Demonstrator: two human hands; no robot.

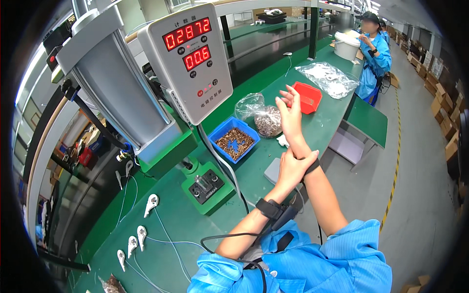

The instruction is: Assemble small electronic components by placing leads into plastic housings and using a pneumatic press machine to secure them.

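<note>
Above the green bench (pixel 312 129), the left hand (pixel 291 168) wraps closed around the right wrist at its black wrist strap (pixel 312 167), while the right hand (pixel 289 113) stands raised, fingers loosely spread and holding nothing; a good seat here likely calls for the band to lie flat and snug on the skin with its cord clear of the forearm. Nearby sit a blue tray of small brass parts (pixel 235 141), a bag of parts (pixel 267 120), a red tray (pixel 308 96), the green press base (pixel 207 184) under a grey counter box (pixel 188 61), and white-ended cables (pixel 146 219) near the bench edge; a co-worker in blue (pixel 373 56) works well apart.
</note>
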